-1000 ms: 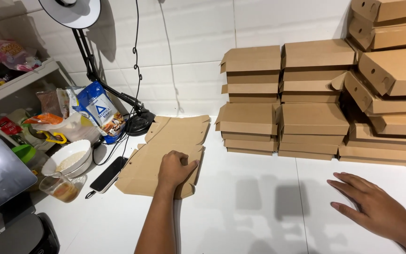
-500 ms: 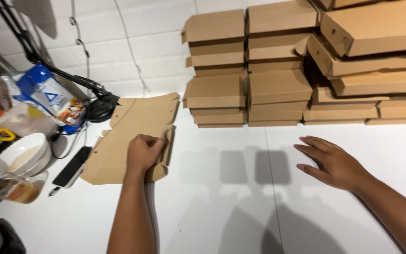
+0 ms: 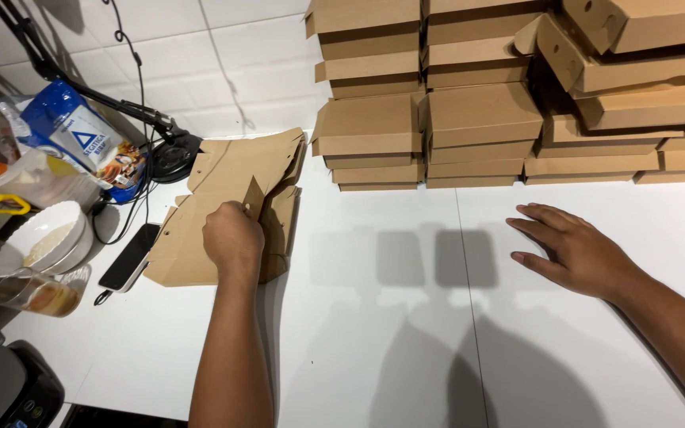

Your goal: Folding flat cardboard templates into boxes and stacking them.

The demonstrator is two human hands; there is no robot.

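Observation:
A pile of flat brown cardboard box blanks (image 3: 223, 214) lies on the white table (image 3: 390, 317) at the left. My left hand (image 3: 233, 242) is closed on a flap of the top blank, which is lifted a little off the pile. My right hand (image 3: 576, 250) rests flat on the table to the right, fingers spread, holding nothing. Stacks of folded brown cardboard boxes (image 3: 477, 111) stand against the tiled wall behind both hands.
Left of the blanks lie a black phone (image 3: 128, 257), a white bowl (image 3: 45, 238), a glass (image 3: 33, 293) with brownish drink and a blue snack bag (image 3: 81, 139). A black lamp arm and base (image 3: 172, 154) with a cable stand at the back left.
The view has tilted down and closer. My left hand has pinched a flap of the top blank and raised it. My right hand stays flat on the table.

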